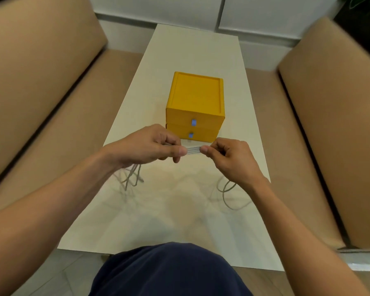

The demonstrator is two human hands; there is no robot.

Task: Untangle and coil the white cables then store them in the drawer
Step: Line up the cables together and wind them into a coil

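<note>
Both grips pinch the white cables (193, 151) taut between my left hand (152, 146) and right hand (231, 159); still untangling, next I'd judge coiling.

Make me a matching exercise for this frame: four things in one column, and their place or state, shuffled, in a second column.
1. white cables
2. drawer unit
3. left hand
4. table

A. yellow, both drawers shut
B. stretched taut between the two hands
C. white, carries the drawer unit
D. pinches one end of the stretched cables

Pairs: 1-B, 2-A, 3-D, 4-C
</note>
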